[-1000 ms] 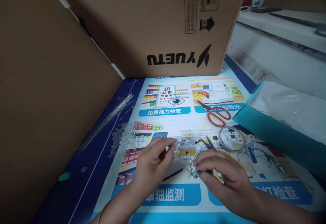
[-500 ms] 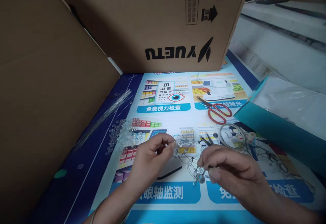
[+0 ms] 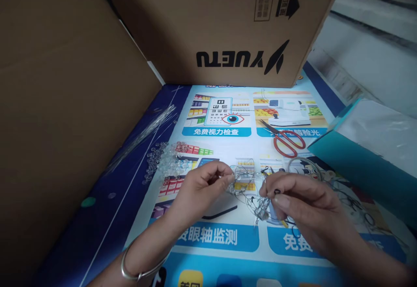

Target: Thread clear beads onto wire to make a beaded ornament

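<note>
Two hands, left hand, right hand, one beaded wire piece, one scissors

Left hand pinches one end of a thin wire tangle with clear beads, fingertips closed on it. Right hand pinches the other end just beside, grip closed on the wire. Both hover low over a printed mat on the bench. Clear beads piled left of the hands. Red scissors lie beyond the right hand. Teal box at right. Cardboard boxes behind and at left. Bangle on left wrist.
</note>
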`<action>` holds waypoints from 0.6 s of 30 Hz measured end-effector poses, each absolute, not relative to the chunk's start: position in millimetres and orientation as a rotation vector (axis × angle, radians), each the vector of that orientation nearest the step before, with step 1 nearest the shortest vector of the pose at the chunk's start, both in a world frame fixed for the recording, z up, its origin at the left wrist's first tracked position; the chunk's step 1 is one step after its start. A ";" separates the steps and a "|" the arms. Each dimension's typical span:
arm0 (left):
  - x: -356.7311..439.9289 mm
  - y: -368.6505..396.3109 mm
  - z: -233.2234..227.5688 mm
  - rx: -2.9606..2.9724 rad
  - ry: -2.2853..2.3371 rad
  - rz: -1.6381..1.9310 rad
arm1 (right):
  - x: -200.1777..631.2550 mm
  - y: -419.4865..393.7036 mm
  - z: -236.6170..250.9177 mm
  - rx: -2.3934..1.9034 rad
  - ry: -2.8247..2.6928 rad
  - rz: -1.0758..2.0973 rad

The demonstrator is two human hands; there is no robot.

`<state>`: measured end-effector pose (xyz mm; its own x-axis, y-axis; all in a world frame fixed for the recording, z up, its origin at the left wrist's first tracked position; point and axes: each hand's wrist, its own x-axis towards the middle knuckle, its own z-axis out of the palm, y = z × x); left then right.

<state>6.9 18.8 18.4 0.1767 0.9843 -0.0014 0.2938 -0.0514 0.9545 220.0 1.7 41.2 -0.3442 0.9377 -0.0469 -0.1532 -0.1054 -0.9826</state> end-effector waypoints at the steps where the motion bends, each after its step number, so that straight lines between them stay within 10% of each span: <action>1: 7.0 19.4 18.3 1.565 1.279 0.938 | 219.2 2.5 41.6 -0.948 -1.265 1.606; 18: -1.8 33.7 -0.6 2.086 1.083 1.057 | 219.0 14.1 45.2 -0.974 -1.128 1.602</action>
<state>-1.8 33.7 -0.6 0.3638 0.8472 0.3872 0.4083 -0.5186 0.7512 219.0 14.1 45.2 -0.2662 0.9594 -0.0938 -0.2347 -0.1589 -0.9590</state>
